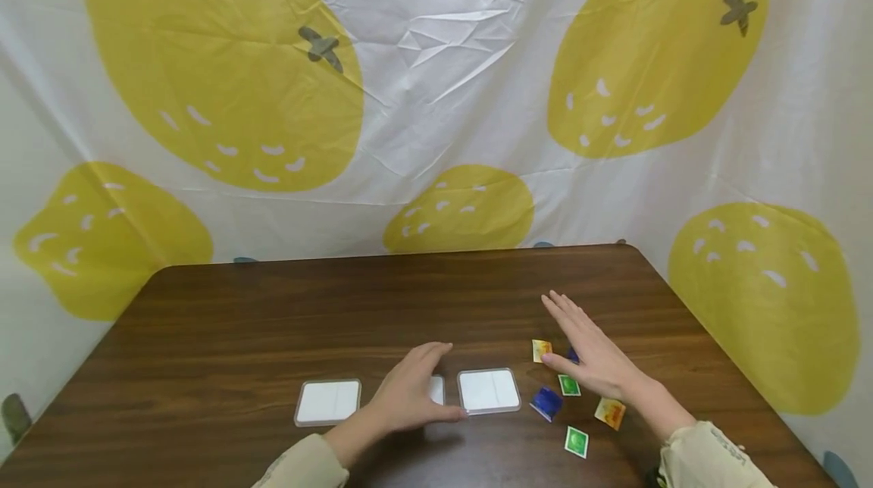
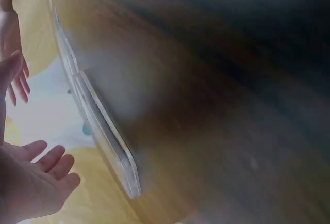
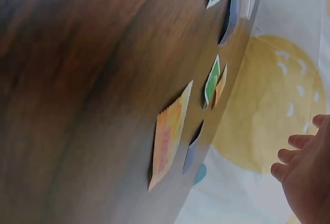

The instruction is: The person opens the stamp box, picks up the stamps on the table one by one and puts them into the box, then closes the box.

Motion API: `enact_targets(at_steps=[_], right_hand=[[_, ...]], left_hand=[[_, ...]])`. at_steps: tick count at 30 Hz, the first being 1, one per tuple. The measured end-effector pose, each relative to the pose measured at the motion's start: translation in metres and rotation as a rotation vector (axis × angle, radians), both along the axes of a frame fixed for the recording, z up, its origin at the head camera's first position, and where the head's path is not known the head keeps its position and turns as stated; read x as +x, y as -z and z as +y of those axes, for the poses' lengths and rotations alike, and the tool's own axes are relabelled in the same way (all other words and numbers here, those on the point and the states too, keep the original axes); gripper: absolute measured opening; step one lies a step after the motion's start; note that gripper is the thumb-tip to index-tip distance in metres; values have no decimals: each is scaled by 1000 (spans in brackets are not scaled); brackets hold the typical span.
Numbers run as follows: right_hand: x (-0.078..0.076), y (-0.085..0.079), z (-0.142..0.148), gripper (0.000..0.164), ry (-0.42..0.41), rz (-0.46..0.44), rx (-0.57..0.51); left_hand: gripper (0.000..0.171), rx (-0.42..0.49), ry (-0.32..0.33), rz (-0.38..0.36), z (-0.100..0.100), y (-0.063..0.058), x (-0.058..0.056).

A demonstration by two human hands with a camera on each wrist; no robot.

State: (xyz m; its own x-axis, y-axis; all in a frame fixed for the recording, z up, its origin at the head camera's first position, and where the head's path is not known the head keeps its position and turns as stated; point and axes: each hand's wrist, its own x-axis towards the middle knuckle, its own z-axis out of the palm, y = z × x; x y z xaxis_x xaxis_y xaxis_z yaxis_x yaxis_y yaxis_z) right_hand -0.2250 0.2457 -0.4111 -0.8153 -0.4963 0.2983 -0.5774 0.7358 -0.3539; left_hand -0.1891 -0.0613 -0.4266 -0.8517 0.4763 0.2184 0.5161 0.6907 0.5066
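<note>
My left hand (image 1: 408,391) hovers above the middle one of three flat white cases with clear rims, partly hiding it. Its fingers are spread and loosely bent, with nothing in them. One case (image 1: 329,401) lies to its left, another case (image 1: 488,390) just right of its thumb. My right hand (image 1: 600,361) is held with straight fingers over small square packets, holding nothing. Around it lie an orange packet (image 1: 542,351), a green packet (image 1: 569,385), a blue packet (image 1: 546,403), and a second blue packet (image 3: 193,149) partly covered by the hand in the head view.
Closer to the front edge are another green packet (image 1: 576,442) and another orange packet (image 1: 610,413). Everything lies on a dark brown wooden table (image 1: 273,314). A white cloth (image 1: 436,117) printed with yellow lemons hangs behind the table and at its sides.
</note>
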Motion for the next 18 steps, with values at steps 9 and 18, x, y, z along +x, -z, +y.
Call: enact_targets(at_steps=[9,18], right_hand=[[6,5,-10,71,-98,-105,-197],[8,6,-23,58,-192,-195,-399]], left_hand=[[90,-100,-28,-50,10,3,-4],[85,-129,-21,-28,13,8,-8]])
